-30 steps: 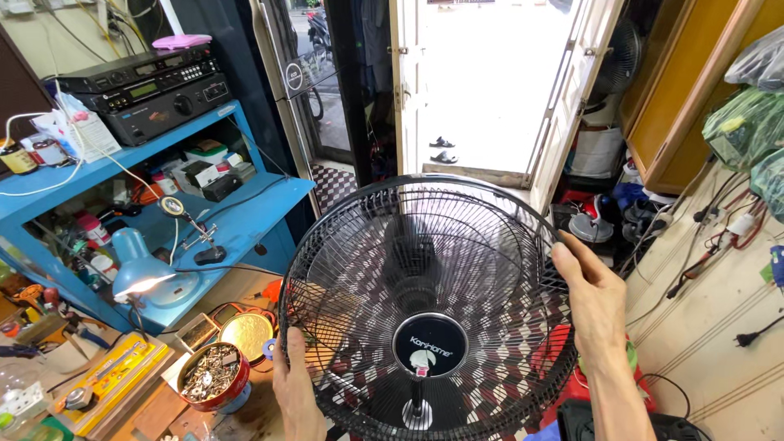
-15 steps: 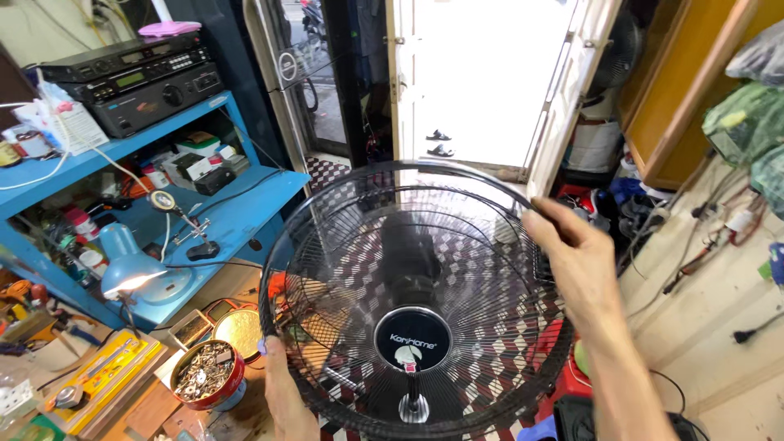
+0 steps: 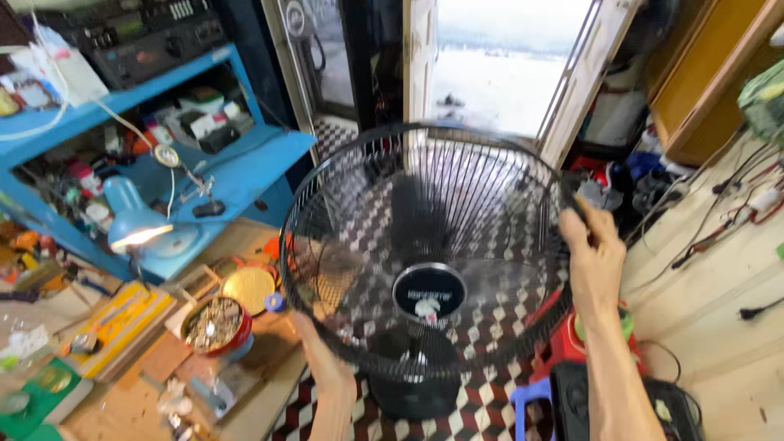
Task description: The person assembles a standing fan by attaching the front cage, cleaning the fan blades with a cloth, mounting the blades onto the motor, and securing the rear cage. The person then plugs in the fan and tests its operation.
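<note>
Fan: one black pedestal fan [image 3: 429, 269], standing on the checkered floor [image 3: 498, 322] in front of the open doorway; round wire guard faces the camera, a round black hub badge at its centre, blades blurred behind the wires.
Hands: two. Left hand [image 3: 327, 359] at the lower left rim of the guard, fingers wrapped around the wire edge. Right hand [image 3: 592, 253] at the right rim, fingers closed over the edge near the top right.
Containers: one red round bowl [image 3: 215, 325] on the wooden counter [image 3: 147, 384], filled with small metal parts; one yellow round lid or dish [image 3: 249, 287] just beside it, contents not clear.
Lamp: one light-blue desk lamp [image 3: 135, 224], lit, left of the fan.
Shelving: one blue shelf unit [image 3: 204, 155], crowded with small items and cables; a black electronic unit [image 3: 147, 37] on top.
Obstructions: the guard hides the floor behind it; one red item [image 3: 563, 351] by the right forearm.
</note>
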